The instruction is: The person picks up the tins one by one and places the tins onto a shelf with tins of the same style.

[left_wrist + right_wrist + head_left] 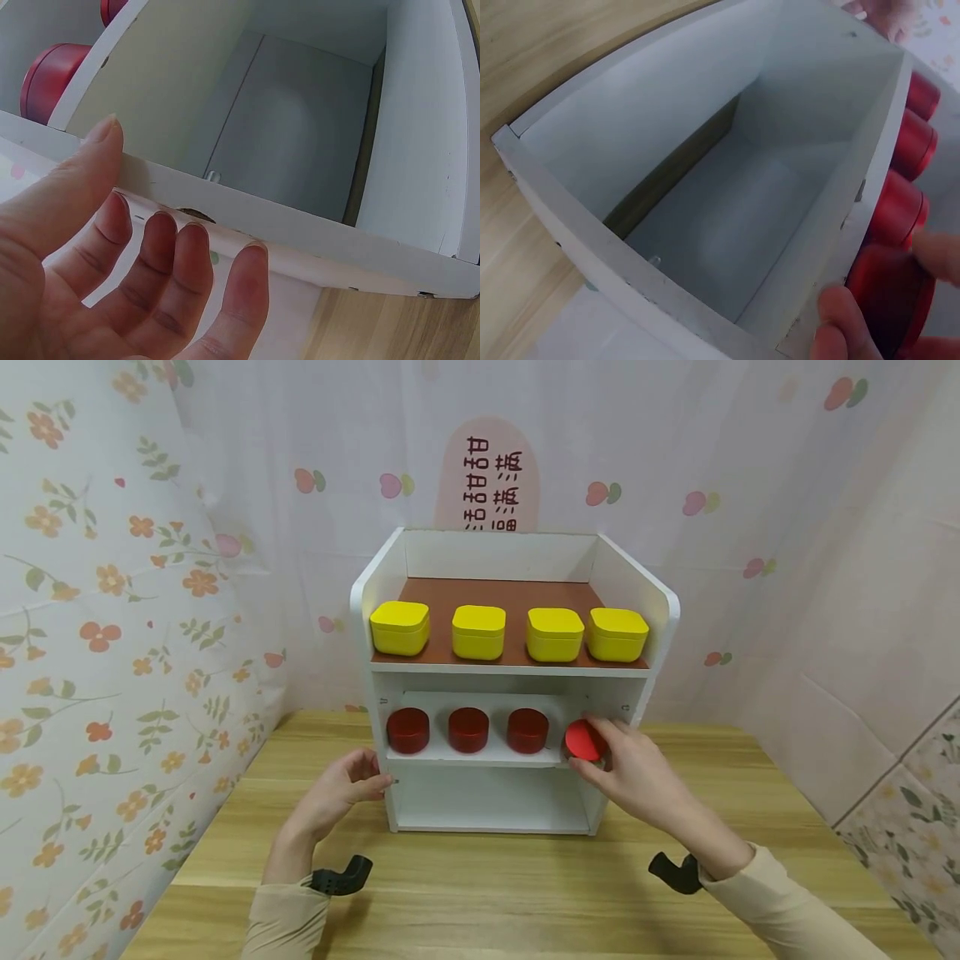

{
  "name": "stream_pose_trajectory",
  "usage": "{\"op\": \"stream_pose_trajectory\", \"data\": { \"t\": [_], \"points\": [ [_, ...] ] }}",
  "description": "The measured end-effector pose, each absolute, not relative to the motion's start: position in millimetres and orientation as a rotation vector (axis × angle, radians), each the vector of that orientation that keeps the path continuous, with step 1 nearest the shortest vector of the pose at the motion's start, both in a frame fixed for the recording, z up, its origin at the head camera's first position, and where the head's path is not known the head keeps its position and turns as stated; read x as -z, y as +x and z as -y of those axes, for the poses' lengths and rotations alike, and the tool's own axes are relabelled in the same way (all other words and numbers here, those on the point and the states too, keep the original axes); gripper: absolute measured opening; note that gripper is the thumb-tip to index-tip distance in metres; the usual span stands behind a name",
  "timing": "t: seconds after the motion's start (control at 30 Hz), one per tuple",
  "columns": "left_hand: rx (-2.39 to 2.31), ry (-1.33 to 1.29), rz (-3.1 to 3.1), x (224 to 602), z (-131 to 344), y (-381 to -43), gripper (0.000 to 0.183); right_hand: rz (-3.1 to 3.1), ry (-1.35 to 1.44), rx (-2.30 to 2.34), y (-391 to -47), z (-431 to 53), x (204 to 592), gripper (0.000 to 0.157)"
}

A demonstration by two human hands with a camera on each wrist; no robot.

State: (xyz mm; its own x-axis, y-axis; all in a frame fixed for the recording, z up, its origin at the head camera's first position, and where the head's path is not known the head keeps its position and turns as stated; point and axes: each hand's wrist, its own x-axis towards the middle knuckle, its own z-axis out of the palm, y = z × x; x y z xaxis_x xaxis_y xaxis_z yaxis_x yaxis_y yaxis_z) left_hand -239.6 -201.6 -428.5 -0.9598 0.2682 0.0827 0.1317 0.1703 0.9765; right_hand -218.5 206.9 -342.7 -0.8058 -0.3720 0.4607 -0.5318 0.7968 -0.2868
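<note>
A small white shelf unit [491, 798] stands on a wooden table. On its middle shelf is a row of red round tins [468, 730]. My right hand [637, 774] grips the rightmost red tin [584, 741] between thumb and fingers. This tin is tilted, its bright round face turned forward; the others stand upright. In the right wrist view the same tin [885, 296] sits between the fingertips at the shelf's edge. My left hand [337, 792] holds the unit's left side panel [169, 184], thumb over the front edge and fingers along the outer face.
Several yellow square tins [478, 632] line the front of the brown top shelf [495, 592]. Below the red tins is a white lower compartment [300, 127]. The wooden table [480, 893] extends in front and to both sides. Patterned curtains [300, 527] hang behind and beside it.
</note>
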Motion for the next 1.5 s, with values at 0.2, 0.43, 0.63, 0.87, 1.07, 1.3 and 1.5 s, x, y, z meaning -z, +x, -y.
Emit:
{"op": "stream_pose_trajectory", "data": {
  "t": [0.2,0.43,0.63,0.87,1.07,1.3,1.5],
  "points": [
    [-1.908,0.405,-2.329,429.7,202.3,-239.5,0.03,2.554,0.635,-0.546,-224.2,-202.0,347.4,0.047],
    [-1.9,0.403,-2.335,430.9,201.8,-239.4,0.031,2.522,0.6,-0.49,-228.3,-201.1,352.9,0.044],
    [-1.908,0.409,-2.334,430.2,200.0,-240.6,0.032,2.514,0.579,-0.462,-229.3,-200.9,352.5,0.042],
    [-1.924,0.408,-2.329,429.7,198.9,-241.8,0.032,2.487,0.559,-0.482,-230.0,-200.7,356.8,0.045],
    [-1.912,0.417,-2.346,431.4,196.9,-241.4,0.032,2.403,0.526,-0.504,-223.1,-201.3,364.2,0.046],
    [-1.917,0.412,-2.369,429.8,191.1,-241.0,0.034,2.189,0.491,-0.618,-207.2,-210.2,360.0,0.032],
    [-1.907,0.371,-2.377,431.0,194.9,-234.1,0.043,2.085,0.49,-0.608,-201.8,-219.3,363.5,0.014]
  ]
}}
